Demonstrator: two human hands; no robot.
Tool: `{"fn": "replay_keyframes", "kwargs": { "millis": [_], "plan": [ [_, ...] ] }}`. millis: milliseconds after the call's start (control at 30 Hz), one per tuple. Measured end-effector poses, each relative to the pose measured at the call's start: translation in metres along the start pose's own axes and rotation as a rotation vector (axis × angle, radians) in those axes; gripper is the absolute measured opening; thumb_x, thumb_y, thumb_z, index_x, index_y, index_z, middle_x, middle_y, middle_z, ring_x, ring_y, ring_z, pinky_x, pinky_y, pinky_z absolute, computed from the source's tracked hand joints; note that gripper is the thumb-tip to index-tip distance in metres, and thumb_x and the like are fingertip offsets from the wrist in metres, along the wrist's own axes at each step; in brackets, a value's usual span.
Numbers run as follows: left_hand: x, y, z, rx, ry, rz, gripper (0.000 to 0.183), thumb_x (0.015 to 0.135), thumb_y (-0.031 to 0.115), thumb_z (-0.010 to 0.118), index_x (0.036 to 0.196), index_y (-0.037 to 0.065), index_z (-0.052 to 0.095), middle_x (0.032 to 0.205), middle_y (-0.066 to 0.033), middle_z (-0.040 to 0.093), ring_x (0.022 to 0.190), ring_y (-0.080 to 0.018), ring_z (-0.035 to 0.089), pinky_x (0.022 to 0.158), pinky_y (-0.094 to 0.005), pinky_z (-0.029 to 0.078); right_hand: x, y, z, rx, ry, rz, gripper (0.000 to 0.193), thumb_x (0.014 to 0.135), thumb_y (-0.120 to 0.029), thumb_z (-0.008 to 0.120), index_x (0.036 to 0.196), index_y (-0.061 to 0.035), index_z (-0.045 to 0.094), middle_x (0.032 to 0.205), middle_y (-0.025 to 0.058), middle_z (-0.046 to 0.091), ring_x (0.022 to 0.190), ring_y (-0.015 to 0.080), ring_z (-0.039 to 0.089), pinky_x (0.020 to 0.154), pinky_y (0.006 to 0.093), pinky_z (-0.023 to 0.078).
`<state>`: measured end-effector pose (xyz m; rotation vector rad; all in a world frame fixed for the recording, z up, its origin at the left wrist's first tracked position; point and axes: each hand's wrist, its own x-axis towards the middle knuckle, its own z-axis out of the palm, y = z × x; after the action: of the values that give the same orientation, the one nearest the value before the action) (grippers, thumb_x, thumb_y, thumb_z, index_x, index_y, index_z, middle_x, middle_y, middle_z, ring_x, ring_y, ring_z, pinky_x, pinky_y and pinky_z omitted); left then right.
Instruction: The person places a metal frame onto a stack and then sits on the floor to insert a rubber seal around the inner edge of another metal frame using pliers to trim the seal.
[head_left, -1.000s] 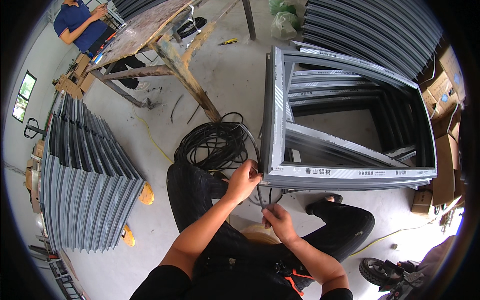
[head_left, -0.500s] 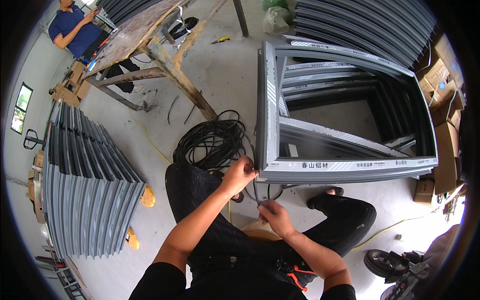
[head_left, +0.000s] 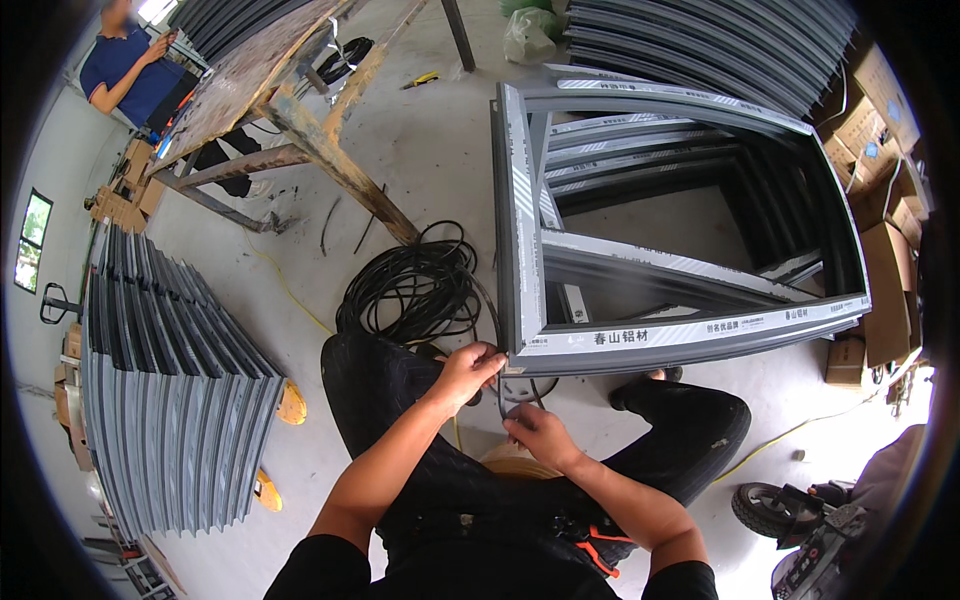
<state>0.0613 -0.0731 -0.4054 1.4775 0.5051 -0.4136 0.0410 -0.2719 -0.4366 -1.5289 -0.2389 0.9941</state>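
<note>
A black rubber sealing strip (head_left: 503, 398) runs between my two hands, just off the near left corner of a stack of grey aluminium window frames (head_left: 690, 332). My left hand (head_left: 468, 374) pinches the strip close against that corner. Lower and to the right, my right hand (head_left: 544, 436) has its fingers closed on the same strip. Beyond my left hand, a loose coil of black strip (head_left: 405, 290) lies on the floor beside the frames.
To the left stands a stack of grey profiles (head_left: 180, 420) with yellow feet beneath. A worn wooden table (head_left: 250, 70) is at the far left, a person (head_left: 130, 65) behind it. More profiles (head_left: 710, 45), cardboard boxes (head_left: 888, 285) and a small wheel (head_left: 765, 515) are on the right.
My view has shifted slightly, and the frames sit a little further left in it. Both hands stay on the strip, with my right hand slightly nearer the frame corner.
</note>
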Motion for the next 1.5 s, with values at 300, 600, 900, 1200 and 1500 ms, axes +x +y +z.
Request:
{"fn": "replay_keyframes", "kwargs": {
  "millis": [300,600,900,1200,1500],
  "plan": [
    [0.0,-0.006,-0.012,-0.045,-0.13,-0.103,0.024,0.094,0.028,0.057,0.095,0.004,0.062,0.085,-0.0043,0.066,0.071,-0.0071,0.056,0.065,-0.0212,0.045,0.006,-0.004,-0.003,-0.17,0.008,-0.013,0.019,0.091,-0.02,0.059,0.094,-0.0019,0.059,0.071,0.0057,0.063,0.064,0.0142,0.06,0.06,0.029,0.048],
    [0.034,-0.009,-0.027,-0.246,-0.157,-0.046,0.031,0.09,0.033,0.063,0.095,0.003,0.064,0.08,-0.001,0.062,0.073,-0.0113,0.057,0.073,-0.0255,0.047,0.019,0.022,-0.001,-0.224,0.05,-0.109,0.019,0.091,-0.019,0.059,0.095,-0.0008,0.059,0.073,0.0059,0.063,0.065,0.0134,0.062,0.062,0.0281,0.049],
    [0.048,0.005,-0.027,-0.197,-0.082,0.024,0.03,0.09,0.033,0.062,0.097,0.004,0.065,0.083,-0.0023,0.066,0.076,-0.0108,0.061,0.071,-0.0258,0.05,0.019,0.014,-0.001,-0.234,0.035,-0.11,0.019,0.091,-0.019,0.06,0.096,-0.0004,0.06,0.071,0.0066,0.063,0.063,0.0133,0.062,0.059,0.0271,0.049],
    [0.069,0.032,-0.036,-0.054,-0.078,0.006,0.028,0.091,0.03,0.062,0.096,0.002,0.064,0.08,-0.0017,0.065,0.069,-0.0095,0.06,0.068,-0.0242,0.051,0.018,0.015,0.0,-0.191,0.008,-0.078,0.021,0.091,-0.02,0.06,0.095,0.0005,0.059,0.071,0.0074,0.064,0.062,0.0138,0.061,0.059,0.0274,0.049],
    [0.081,0.036,-0.034,-0.129,0.033,0.046,0.029,0.09,0.029,0.063,0.096,0.001,0.064,0.08,-0.004,0.066,0.069,-0.0114,0.063,0.064,-0.0239,0.052,0.015,0.014,-0.001,-0.192,0.007,-0.051,0.021,0.091,-0.021,0.06,0.094,-0.0008,0.06,0.07,0.0076,0.064,0.062,0.0152,0.062,0.06,0.0283,0.049]
  ]
}}
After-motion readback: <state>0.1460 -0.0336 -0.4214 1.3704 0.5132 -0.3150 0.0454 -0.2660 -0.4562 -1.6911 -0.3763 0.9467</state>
